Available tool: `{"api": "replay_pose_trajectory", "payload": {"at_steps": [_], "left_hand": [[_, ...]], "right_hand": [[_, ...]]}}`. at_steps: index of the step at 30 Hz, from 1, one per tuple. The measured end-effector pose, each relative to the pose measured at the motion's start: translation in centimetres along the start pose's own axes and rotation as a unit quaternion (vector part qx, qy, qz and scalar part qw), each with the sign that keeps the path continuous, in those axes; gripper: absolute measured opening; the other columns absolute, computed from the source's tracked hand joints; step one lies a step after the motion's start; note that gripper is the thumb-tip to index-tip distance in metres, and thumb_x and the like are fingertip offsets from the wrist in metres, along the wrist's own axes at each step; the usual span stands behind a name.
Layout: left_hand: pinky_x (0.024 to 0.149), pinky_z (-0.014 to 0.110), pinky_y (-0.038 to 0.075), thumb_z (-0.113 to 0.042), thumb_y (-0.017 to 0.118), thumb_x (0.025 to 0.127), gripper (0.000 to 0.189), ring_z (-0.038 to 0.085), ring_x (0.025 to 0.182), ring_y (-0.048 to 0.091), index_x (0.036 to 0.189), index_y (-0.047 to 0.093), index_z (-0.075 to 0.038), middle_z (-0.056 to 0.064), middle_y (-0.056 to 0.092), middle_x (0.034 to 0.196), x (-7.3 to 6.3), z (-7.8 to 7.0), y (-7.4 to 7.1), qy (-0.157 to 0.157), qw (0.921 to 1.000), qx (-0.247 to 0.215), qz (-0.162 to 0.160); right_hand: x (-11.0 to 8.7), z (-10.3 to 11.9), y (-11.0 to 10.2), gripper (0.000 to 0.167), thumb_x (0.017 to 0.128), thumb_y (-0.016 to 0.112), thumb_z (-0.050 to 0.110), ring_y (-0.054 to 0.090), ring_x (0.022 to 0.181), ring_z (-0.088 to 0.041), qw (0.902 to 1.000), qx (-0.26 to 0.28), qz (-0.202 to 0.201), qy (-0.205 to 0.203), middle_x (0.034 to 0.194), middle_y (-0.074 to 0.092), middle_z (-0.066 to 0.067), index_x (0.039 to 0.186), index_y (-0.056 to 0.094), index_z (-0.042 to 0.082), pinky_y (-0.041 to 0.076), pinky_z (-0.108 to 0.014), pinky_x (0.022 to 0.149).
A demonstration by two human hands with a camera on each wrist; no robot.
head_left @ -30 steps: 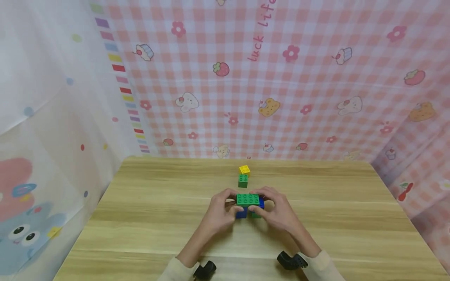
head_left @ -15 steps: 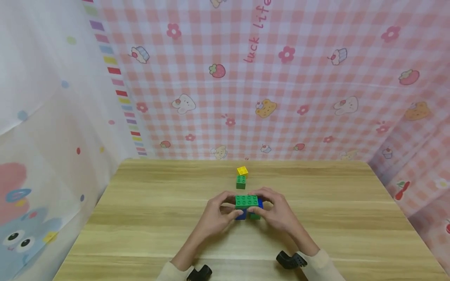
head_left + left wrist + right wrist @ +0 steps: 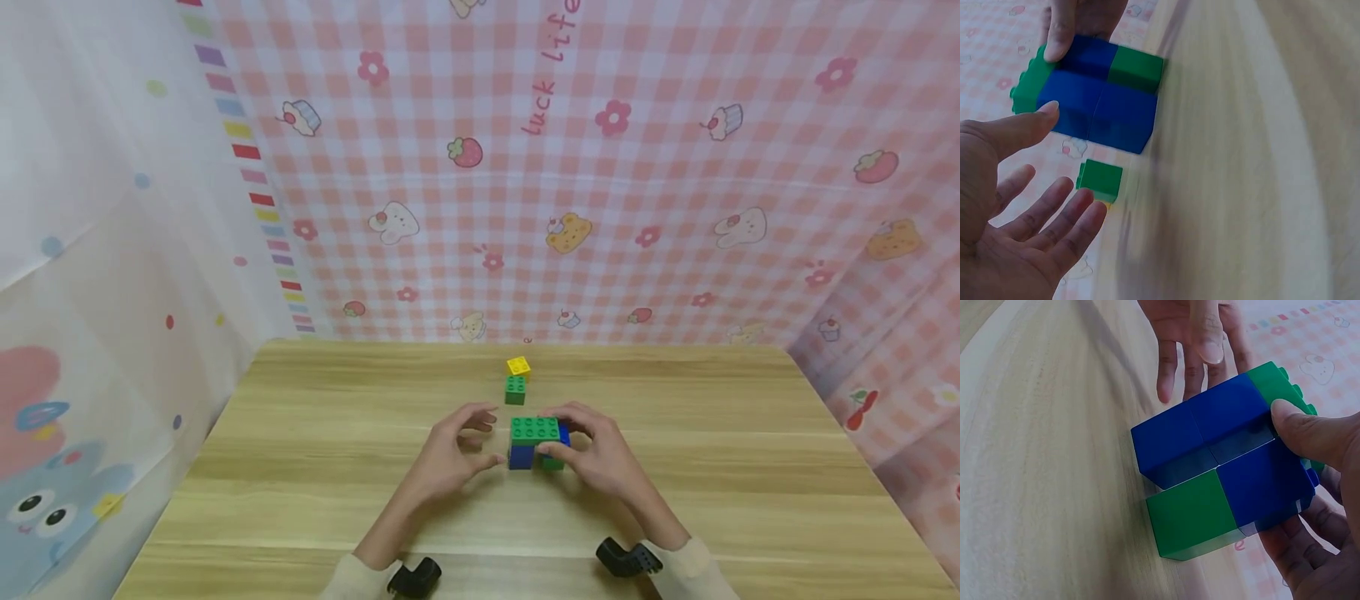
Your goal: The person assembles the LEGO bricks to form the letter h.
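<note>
A small structure of toy building blocks stands on the table, with a long green block point(image 3: 534, 429) lying across two columns. One column is two blue blocks point(image 3: 1204, 428); the other has a blue block point(image 3: 1266, 481) over a green block point(image 3: 1191, 512). My right hand point(image 3: 597, 446) grips the structure at its right side, thumb on the near face and fingers behind. My left hand point(image 3: 450, 454) is just left of it, apart from the blocks, fingers spread and relaxed with nothing in them.
Behind the structure, a small green block point(image 3: 515, 390) stands on the wooden table point(image 3: 337, 467). A yellow block point(image 3: 518, 367) sits right behind that one. A pink checked cloth point(image 3: 487, 208) hangs along the table's back edge.
My left hand has let go of the block structure and drawn back to the left. The right hand keeps its grip, and the structure sits slightly farther right in view.
</note>
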State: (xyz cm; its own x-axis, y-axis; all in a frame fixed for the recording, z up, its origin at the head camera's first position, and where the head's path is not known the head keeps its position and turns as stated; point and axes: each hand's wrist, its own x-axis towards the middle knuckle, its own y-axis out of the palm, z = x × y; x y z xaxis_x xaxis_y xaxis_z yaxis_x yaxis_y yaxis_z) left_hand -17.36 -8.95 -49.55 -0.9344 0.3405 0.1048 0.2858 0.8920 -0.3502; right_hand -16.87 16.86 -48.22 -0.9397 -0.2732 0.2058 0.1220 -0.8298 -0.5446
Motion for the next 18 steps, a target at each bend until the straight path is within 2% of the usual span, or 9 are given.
{"api": "replay_pose_trajectory", "payload": {"at_steps": [9,18], "left_hand": [[0.102,0.045,0.058,-0.01,0.082,0.087,0.063,0.031,0.118,0.064,0.144,0.054,-0.01,0.016,0.065,0.13,1.5,0.6,-1.2,-0.009,0.9996,0.018,-0.021],[0.103,0.044,0.058,-0.017,0.08,0.09,0.06,0.032,0.12,0.064,0.143,0.055,-0.01,0.016,0.064,0.133,3.2,1.4,-0.9,-0.031,0.9986,0.022,-0.036]], "right_hand": [[0.0,0.0,0.1,0.034,0.088,0.082,0.029,0.067,0.102,-0.012,0.9999,0.012,0.006,0.008,0.111,0.071,0.008,0.12,0.072,0.025,0.059,-0.041,0.097],[-0.1,0.0,0.1,0.033,0.088,0.082,0.028,0.067,0.102,-0.012,0.9998,0.019,0.005,0.008,0.11,0.07,0.009,0.119,0.071,0.025,0.059,-0.04,0.097]]}}
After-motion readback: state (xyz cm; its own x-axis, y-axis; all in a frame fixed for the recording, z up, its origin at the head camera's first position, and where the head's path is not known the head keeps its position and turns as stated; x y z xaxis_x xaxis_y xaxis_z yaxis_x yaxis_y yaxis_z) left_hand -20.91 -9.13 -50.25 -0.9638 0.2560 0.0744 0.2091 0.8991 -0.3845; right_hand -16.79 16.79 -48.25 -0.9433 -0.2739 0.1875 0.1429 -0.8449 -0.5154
